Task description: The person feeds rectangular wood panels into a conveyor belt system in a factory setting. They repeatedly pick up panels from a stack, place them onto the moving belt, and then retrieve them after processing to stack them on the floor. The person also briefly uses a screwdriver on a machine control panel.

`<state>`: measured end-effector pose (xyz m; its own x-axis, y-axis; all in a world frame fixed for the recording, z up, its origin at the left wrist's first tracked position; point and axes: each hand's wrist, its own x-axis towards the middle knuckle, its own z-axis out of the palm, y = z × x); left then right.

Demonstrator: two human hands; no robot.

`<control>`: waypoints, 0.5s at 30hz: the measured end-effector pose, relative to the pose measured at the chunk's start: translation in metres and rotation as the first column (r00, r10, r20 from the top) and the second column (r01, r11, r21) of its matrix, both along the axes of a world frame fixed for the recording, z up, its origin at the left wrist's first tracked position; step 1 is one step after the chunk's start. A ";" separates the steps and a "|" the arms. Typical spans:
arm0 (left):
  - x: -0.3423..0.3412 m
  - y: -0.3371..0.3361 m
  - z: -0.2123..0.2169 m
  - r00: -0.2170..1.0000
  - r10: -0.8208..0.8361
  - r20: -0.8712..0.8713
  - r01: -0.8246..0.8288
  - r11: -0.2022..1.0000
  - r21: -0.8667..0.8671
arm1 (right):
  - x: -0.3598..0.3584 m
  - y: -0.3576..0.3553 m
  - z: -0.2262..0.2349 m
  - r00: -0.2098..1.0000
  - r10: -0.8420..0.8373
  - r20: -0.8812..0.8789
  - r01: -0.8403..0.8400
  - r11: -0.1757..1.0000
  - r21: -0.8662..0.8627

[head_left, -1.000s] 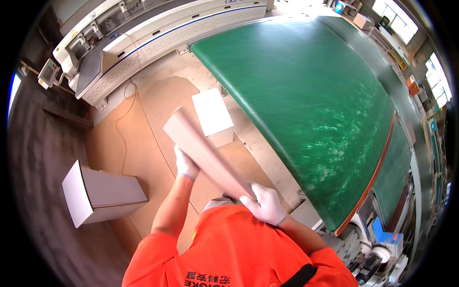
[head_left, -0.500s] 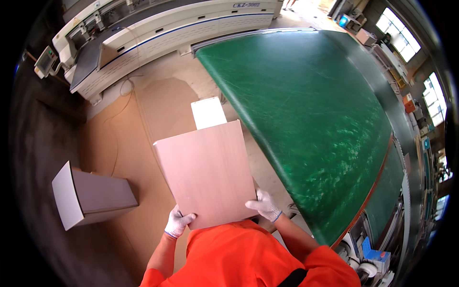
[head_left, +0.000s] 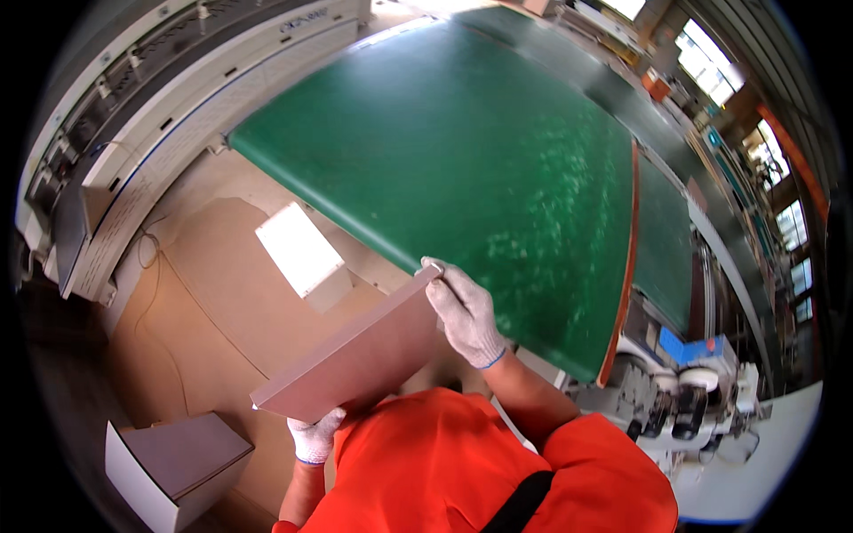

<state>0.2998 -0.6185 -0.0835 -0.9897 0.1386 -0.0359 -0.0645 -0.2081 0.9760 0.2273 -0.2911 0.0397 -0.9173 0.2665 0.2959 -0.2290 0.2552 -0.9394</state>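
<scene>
Between my gloved hands is a flat pinkish-brown wood panel [head_left: 355,355], tilted so that its long edge faces up. My right hand [head_left: 466,313], in a white knit glove, is closed round the panel's upper right corner, close to the near edge of the green conveyor belt [head_left: 418,160]. Low on the panel, against my orange shirt, my left hand [head_left: 314,435] grips its bottom edge; some of its fingers are hidden behind the panel.
A white box-shaped piece [head_left: 300,249] stands on the floor beside the belt. At the lower left sits a boxy panel assembly [head_left: 182,462] on brown sheeting. A long white machine [head_left: 213,98] runs along the upper left; machine parts [head_left: 675,391] stand at the right.
My view has turned to the right. The panel has tipped from facing me to nearly edge-on, and my right hand has moved from its lower side to the upper right corner.
</scene>
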 end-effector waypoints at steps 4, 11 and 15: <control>0.022 0.018 -0.019 0.999 -0.041 0.007 0.041 0.985 -0.167 | 0.045 0.026 -0.021 0.951 -0.092 0.296 0.211 0.891 -0.402; 0.004 0.064 -0.027 0.895 -0.446 -0.009 0.411 0.832 -0.373 | 0.121 0.113 -0.093 0.843 -0.321 0.432 0.522 0.682 -0.512; -0.010 0.100 -0.028 0.804 -0.570 0.169 0.589 0.724 -0.358 | 0.180 0.142 -0.118 0.807 -0.406 0.429 0.590 0.521 -0.617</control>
<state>0.2899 -0.5185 -0.1111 -0.7170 0.6508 -0.2497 -0.0943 0.2643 0.9598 0.4075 -0.1494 -0.0779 -0.5754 0.7331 -0.3625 -0.0595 -0.4797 -0.8754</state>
